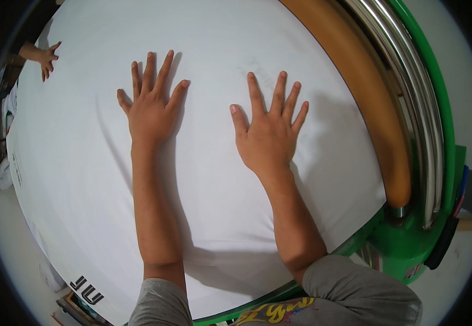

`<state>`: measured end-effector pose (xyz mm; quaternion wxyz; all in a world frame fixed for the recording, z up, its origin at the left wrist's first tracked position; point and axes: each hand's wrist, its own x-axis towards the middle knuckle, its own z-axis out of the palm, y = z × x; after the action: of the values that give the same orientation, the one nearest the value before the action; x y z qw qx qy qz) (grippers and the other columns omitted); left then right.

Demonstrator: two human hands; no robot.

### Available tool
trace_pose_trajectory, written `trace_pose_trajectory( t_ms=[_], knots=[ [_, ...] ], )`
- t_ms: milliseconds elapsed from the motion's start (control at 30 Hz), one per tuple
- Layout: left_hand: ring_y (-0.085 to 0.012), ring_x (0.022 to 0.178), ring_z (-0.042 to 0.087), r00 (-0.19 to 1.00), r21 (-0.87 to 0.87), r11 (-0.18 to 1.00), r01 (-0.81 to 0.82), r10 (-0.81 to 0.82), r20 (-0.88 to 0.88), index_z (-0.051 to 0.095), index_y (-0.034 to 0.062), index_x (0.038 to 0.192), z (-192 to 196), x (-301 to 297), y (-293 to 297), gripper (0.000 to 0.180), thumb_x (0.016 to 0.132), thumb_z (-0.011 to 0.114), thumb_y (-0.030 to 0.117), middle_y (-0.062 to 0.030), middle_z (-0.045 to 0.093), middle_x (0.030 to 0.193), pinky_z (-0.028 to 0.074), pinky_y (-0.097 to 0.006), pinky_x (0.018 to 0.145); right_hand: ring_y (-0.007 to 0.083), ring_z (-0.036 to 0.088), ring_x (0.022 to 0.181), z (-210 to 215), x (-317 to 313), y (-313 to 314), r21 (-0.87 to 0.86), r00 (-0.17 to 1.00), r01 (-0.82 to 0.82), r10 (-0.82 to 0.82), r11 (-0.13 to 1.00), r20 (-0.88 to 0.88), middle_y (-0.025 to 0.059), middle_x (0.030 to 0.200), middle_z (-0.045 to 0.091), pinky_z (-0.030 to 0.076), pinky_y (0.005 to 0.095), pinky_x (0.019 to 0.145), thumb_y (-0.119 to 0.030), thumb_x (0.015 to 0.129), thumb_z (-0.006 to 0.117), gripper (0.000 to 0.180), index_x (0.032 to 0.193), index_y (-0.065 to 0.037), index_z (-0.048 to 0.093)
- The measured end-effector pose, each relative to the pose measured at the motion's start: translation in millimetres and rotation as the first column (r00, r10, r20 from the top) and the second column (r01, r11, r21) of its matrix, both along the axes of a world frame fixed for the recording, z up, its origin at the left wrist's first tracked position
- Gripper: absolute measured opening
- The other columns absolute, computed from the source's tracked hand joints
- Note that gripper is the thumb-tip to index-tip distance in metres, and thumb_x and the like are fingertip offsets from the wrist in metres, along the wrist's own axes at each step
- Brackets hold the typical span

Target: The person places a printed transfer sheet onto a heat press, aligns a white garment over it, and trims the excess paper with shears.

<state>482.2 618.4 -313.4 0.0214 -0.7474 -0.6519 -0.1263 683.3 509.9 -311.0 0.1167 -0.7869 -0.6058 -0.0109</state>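
Observation:
A broad white sheet point(209, 179) spreads over most of the view, with dark printing near its lower left edge and faint creases by my forearms. My left hand point(153, 111) lies on it left of the middle, palm down, fingers spread. To the right, my right hand point(271, 133) rests the same way, fingers apart and nothing in them. At the far left edge of the sheet, another person's hand point(46, 58) touches it with fingers spread.
Along the right side runs an orange-brown roller point(377, 108), with shiny metal bars point(410, 81) beside it and a green machine frame point(445, 108) outside those. Blue and black handles point(445, 239) stick out at the lower right. Cluttered items point(0, 136) stand beyond the left edge.

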Motion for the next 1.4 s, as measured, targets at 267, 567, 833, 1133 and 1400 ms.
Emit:
trace_pose_trajectory(
  t_ms=[267, 567, 833, 1133, 1400],
  knots=[
    [-0.0258, 0.174, 0.018, 0.998, 0.020, 1.000, -0.010, 0.011, -0.063, 0.048, 0.0479, 0.168, -6, 4, 0, 0.061, 0.111, 0.046, 0.069, 0.0016, 0.031, 0.185, 0.005, -0.071, 0.136, 0.0554, 0.014, 0.169, -4, 3, 0, 0.046, 1.000, -0.005, 0.005, 0.999, 0.004, 0.0289, 0.182, 0.025, 0.007, 0.0732, 0.133, -0.060, 0.114, 0.047, 0.068, 0.175, -0.028, 0.042],
    [-0.0259, 0.173, 0.020, 0.992, 0.065, 0.998, 0.016, -0.008, -0.127, 0.044, 0.0536, 0.168, -28, -12, 15, 0.068, 0.106, 0.039, 0.081, 0.0033, 0.029, 0.186, 0.006, -0.075, 0.134, 0.0560, 0.016, 0.168, -5, 3, 2, 0.105, 0.998, 0.007, 0.000, 0.994, -0.070, 0.0310, 0.181, 0.026, 0.008, 0.0741, 0.132, -0.060, 0.114, 0.051, 0.069, 0.174, -0.026, 0.044],
    [-0.0274, 0.173, 0.021, 0.997, -0.004, 1.000, 0.015, -0.015, -0.075, 0.044, 0.0542, 0.168, -26, -7, 18, 0.071, 0.104, 0.039, 0.083, 0.0023, 0.029, 0.186, 0.007, -0.077, 0.133, 0.0578, 0.022, 0.165, -14, 9, -2, 0.233, 0.996, -0.002, 0.021, 0.972, -0.082, 0.0323, 0.177, 0.033, 0.011, 0.0755, 0.130, -0.056, 0.111, 0.057, 0.067, 0.168, -0.022, 0.051],
    [-0.0279, 0.173, 0.021, 0.999, -0.031, 0.999, 0.023, -0.024, -0.033, 0.042, 0.0528, 0.170, -18, -4, 17, 0.070, 0.106, 0.041, 0.081, 0.0019, 0.027, 0.187, 0.008, -0.079, 0.132, 0.0496, 0.025, 0.167, -20, 7, -8, 0.291, 0.996, 0.022, 0.004, 0.957, -0.089, 0.0255, 0.177, 0.038, 0.013, 0.0669, 0.135, -0.049, 0.110, 0.059, 0.064, 0.167, -0.020, 0.053],
    [-0.0272, 0.173, 0.020, 0.998, -0.080, 0.997, 0.007, -0.011, -0.060, 0.039, 0.0523, 0.171, -11, -5, 16, 0.069, 0.108, 0.039, 0.079, 0.0026, 0.026, 0.187, 0.009, -0.079, 0.131, 0.0446, 0.029, 0.167, 11, -54, -92, 0.160, 0.974, 0.070, -0.033, 0.985, -0.225, 0.0215, 0.179, 0.038, 0.021, 0.0600, 0.136, -0.040, 0.110, 0.063, 0.064, 0.167, -0.013, 0.051]
  ],
)
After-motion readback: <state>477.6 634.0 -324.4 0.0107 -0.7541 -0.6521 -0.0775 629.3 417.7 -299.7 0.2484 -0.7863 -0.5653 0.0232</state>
